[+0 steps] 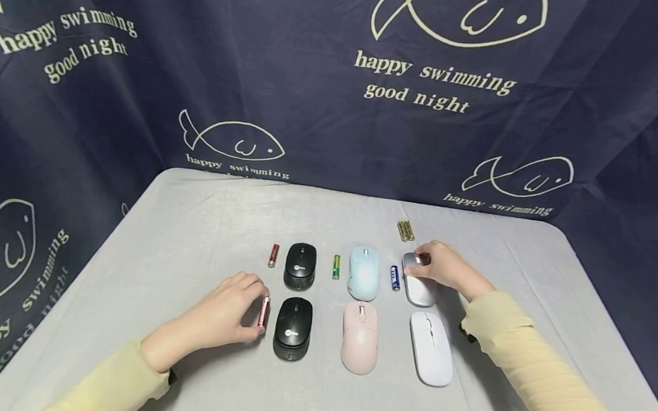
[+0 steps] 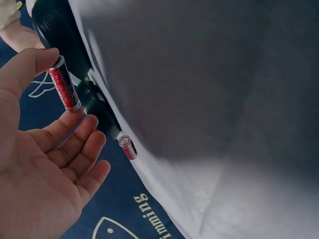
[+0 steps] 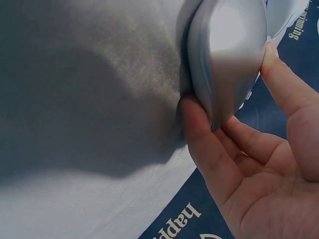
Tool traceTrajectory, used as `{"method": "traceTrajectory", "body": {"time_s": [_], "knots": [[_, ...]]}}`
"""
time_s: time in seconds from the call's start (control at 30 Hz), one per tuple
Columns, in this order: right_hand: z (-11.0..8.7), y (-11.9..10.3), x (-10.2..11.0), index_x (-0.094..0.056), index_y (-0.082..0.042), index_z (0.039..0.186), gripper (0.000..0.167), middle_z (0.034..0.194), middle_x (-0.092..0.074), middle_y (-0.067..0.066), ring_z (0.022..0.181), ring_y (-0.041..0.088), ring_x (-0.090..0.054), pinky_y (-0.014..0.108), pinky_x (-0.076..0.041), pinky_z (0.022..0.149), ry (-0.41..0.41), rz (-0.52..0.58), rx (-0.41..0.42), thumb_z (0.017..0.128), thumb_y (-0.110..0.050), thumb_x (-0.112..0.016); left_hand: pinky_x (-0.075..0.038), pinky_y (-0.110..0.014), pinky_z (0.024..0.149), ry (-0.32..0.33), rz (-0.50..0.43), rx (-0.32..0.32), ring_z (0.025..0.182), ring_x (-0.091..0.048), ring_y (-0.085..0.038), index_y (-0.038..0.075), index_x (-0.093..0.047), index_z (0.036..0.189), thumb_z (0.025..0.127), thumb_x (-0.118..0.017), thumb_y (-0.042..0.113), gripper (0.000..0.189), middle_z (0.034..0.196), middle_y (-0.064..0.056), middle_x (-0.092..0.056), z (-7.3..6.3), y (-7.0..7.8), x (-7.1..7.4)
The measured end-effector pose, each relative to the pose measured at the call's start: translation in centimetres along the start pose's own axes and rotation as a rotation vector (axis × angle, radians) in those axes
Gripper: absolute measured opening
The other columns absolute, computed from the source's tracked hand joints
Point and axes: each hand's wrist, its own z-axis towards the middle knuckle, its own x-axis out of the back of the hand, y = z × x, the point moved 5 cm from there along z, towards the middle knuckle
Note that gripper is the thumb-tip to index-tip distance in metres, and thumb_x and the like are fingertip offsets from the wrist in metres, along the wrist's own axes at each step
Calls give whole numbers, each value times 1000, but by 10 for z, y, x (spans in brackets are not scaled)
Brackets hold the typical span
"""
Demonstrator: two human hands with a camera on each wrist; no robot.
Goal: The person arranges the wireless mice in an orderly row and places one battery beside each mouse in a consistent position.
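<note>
Between thumb and forefinger my left hand (image 1: 215,312) pinches a red battery (image 1: 263,312), held lengthwise between the fingertips in the left wrist view (image 2: 65,85). Just right of it sits the nearer black mouse (image 1: 293,326). My right hand (image 1: 446,265) grips the far end of a silver-grey mouse (image 1: 420,293), thumb on one side and fingers on the other. In the right wrist view, that mouse's underside is hidden. A blue battery (image 1: 396,278) lies left of the silver-grey mouse, and a white mouse (image 1: 431,350) lies on its near side.
Another red battery (image 1: 274,255) lies left of the farther black mouse (image 1: 300,265). A green battery (image 1: 336,267), a light blue mouse (image 1: 363,275) and a pink mouse (image 1: 360,342) occupy the middle. Gold batteries (image 1: 406,230) lie at the back. Dark fabric (image 1: 323,133) hangs behind the grey-covered table (image 1: 234,217).
</note>
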Motion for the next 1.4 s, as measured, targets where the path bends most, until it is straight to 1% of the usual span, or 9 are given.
{"method": "traceTrajectory", "body": {"time_s": [0.13,0.27,0.47,0.67,1.0,1.23,1.4], "knots": [[0,0,0,-57,11,119,60,115,-59,27,112,44,-52,53,-41,96,3,-6,2,81,-32,-73,-45,-38,87,-6,10,-15,97,-49,-15,11,-59,102,66,-77,35,47,102,2,-56,2,-4,-5],[-1,-1,0,-57,11,119,60,116,-59,27,113,44,-51,53,-40,97,2,-10,1,81,-32,-73,-45,-38,85,-39,21,-16,95,-49,-16,10,-60,102,67,-77,35,46,101,1,-57,3,-8,-8],[0,-2,1,-56,12,120,60,117,-58,28,114,45,-50,53,-40,97,-4,-4,-8,82,-31,-73,-44,-39,85,-65,26,-3,95,-49,-17,10,-61,101,68,-77,35,45,101,0,-57,5,-11,-8],[0,-3,1,-57,11,120,60,117,-57,28,113,44,-50,53,-40,97,-5,-8,-9,82,-32,-73,-44,-40,86,-80,30,-3,95,-49,-19,9,-61,100,68,-78,36,45,100,-1,-56,6,-11,-5],[0,-1,0,-56,11,121,62,118,-57,28,114,44,-50,53,-39,98,-9,2,-15,81,-33,-73,-45,-39,84,-112,71,-16,95,-49,-19,10,-62,99,68,-78,37,44,100,-1,-55,8,-11,-8],[0,-1,0,-57,11,120,61,116,-57,28,113,44,-51,53,-40,97,-3,-12,-8,81,-33,-73,-45,-39,82,-122,62,-5,94,-48,-19,8,-62,101,68,-78,37,46,100,-2,-55,8,-9,-8],[-1,-2,1,-57,12,119,60,116,-58,28,113,44,-51,53,-40,97,4,-5,-5,81,-32,-73,-44,-39,84,-125,58,2,94,-48,-19,7,-63,102,68,-78,38,48,100,-2,-55,8,-8,-7]]}}
